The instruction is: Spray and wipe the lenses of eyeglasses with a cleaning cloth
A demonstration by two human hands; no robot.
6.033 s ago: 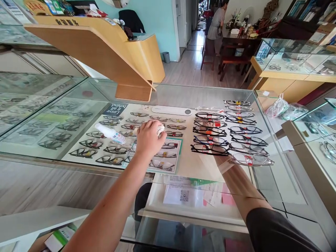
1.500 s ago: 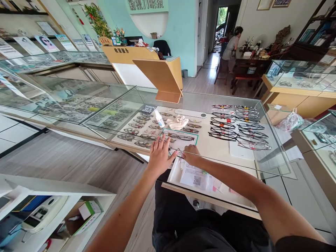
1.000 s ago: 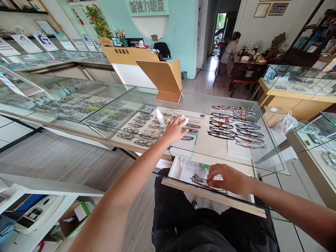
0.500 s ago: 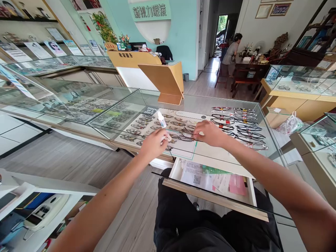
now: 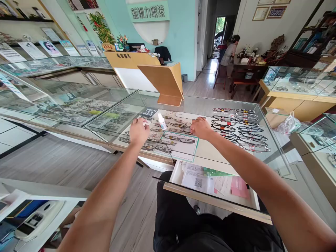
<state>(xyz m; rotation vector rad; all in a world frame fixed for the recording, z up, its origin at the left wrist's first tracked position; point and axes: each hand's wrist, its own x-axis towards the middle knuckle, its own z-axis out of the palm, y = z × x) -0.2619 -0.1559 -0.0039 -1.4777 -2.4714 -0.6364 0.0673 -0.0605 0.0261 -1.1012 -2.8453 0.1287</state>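
My left hand (image 5: 139, 132) is closed over the left part of the glass counter top, with a small whitish piece (image 5: 147, 122) showing at its fingertips. Just right of it, a small white bottle (image 5: 162, 122) with a blue-marked label stands upright on the glass. My right hand (image 5: 201, 128) is above the counter, its fingers curled down; whether anything is in them is hidden. Below and between the hands, dark-framed eyeglasses (image 5: 183, 140) lie over a white sheet with a green border (image 5: 183, 152); I cannot tell whether they are on or under the glass.
Rows of eyeglasses (image 5: 250, 128) fill the case's right side. An open drawer (image 5: 217, 201) with papers juts out before my lap. A brown folded stand (image 5: 164, 84) rests at the counter's far edge. Another person (image 5: 229, 56) stands by a table in back.
My left hand has moved left and slightly up, away from the eyeglasses and past the bottle. My right hand has shifted slightly up and left, its fingers now more curled.
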